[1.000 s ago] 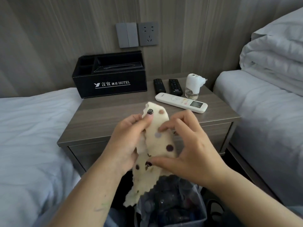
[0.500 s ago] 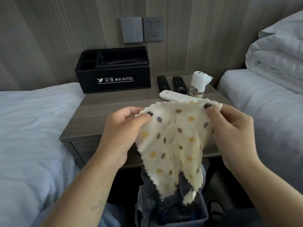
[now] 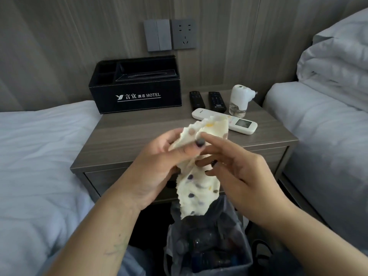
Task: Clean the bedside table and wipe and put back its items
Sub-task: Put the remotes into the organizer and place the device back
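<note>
A cream cloth with coloured dots (image 3: pixel 196 186) hangs folded in front of the bedside table (image 3: pixel 127 136). My left hand (image 3: pixel 159 166) grips its upper part between thumb and fingers. My right hand (image 3: pixel 237 172) touches the cloth's right side with loosely bent fingers. On the table stand a black hotel tissue box (image 3: pixel 137 96), two black remotes (image 3: pixel 197 99) (image 3: pixel 217 101), a white remote (image 3: pixel 242 124) and a white plug-in vaporiser (image 3: pixel 240 100). The cloth's top edge hides part of the white remote.
A bin lined with a grey bag (image 3: pixel 209 251), holding bottles, stands below my hands in front of the table. White beds flank the table on the left (image 3: pixel 39 156) and right (image 3: pixel 322 136). A wall switch and socket (image 3: pixel 170 34) sit above the tissue box.
The cloth, spread wide between both hands half a second ago, is now folded together into a narrow strip. My right hand moved left, back towards my left hand.
</note>
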A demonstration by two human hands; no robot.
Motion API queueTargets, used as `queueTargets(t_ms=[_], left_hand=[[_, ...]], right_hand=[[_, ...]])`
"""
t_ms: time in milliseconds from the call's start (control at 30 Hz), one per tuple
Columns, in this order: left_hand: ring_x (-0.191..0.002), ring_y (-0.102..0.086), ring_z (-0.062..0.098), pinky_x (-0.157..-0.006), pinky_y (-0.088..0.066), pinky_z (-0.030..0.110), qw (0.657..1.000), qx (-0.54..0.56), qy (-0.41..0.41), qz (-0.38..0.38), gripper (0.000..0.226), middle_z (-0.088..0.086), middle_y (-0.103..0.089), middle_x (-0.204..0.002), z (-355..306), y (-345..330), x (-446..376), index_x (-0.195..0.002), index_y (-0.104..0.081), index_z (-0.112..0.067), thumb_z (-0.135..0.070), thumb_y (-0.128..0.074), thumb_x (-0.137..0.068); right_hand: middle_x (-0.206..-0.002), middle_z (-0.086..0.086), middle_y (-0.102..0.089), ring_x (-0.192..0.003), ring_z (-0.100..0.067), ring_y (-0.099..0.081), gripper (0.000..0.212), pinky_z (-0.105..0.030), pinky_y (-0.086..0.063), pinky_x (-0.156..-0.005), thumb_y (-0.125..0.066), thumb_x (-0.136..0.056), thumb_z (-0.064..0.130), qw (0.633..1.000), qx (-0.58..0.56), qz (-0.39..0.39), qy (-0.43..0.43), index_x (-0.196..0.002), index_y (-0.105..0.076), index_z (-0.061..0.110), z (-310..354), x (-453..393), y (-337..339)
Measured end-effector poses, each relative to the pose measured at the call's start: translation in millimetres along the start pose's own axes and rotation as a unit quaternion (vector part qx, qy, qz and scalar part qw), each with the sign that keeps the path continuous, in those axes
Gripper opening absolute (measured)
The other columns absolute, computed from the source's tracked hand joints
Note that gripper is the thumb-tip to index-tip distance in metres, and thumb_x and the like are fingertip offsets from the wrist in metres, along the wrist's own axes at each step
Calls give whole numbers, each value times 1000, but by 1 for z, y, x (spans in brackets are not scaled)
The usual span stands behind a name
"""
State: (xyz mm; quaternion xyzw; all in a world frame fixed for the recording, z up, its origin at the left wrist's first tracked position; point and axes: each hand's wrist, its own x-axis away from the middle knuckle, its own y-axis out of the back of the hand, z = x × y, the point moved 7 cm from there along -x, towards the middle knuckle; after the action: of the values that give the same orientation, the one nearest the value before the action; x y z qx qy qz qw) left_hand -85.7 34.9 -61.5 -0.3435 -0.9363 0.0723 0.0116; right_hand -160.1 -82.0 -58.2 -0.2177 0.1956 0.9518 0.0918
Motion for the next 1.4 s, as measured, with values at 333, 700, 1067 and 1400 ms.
queueTargets(t_ms=[333, 700, 1067, 1400], left_hand=[[-91, -61, 32, -79, -40, 45, 997, 57, -36, -44, 41, 16, -70, -106, 2, 5, -2, -107, -71, -16, -6, -48, -74], [-42, -41, 10, -39, -37, 27, 909, -363, -169, -115, 28, 1, -49, -49, -23, 0, 3, -77, -65, -17, -41, -59, -91], [-54, -50, 23, -41, -43, 22, 903, -307, -128, -271, 33, 21, -54, -69, -33, 76, -29, -85, -67, -11, -41, -59, -93], [-74, -56, 3, -63, -44, 20, 864, -342, -180, -324, 9, -16, -60, -84, -43, 91, -32, -98, -54, -29, -38, -55, -96]], right_hand=[[-110, 1, -70, -103, -17, -67, 45, -35, -54, -86, -77, -76, 15, 980, -134, -71, -127, -119, -61, 16, -30, -8, 24], [-80, -16, -69, -73, -39, -65, 28, -49, -55, -65, -73, -81, 34, 987, -89, -10, -132, -86, -63, 8, -40, -7, -9], [-45, 6, -47, -40, -7, -50, 54, -25, -36, -47, -58, -88, 50, 954, 144, 42, -260, -55, -48, 8, -91, 23, -8], [-101, 5, -65, -97, -14, -58, 35, -26, -43, -86, -76, -76, 37, 925, 258, -242, -138, -107, -66, 24, -56, -61, 98]])
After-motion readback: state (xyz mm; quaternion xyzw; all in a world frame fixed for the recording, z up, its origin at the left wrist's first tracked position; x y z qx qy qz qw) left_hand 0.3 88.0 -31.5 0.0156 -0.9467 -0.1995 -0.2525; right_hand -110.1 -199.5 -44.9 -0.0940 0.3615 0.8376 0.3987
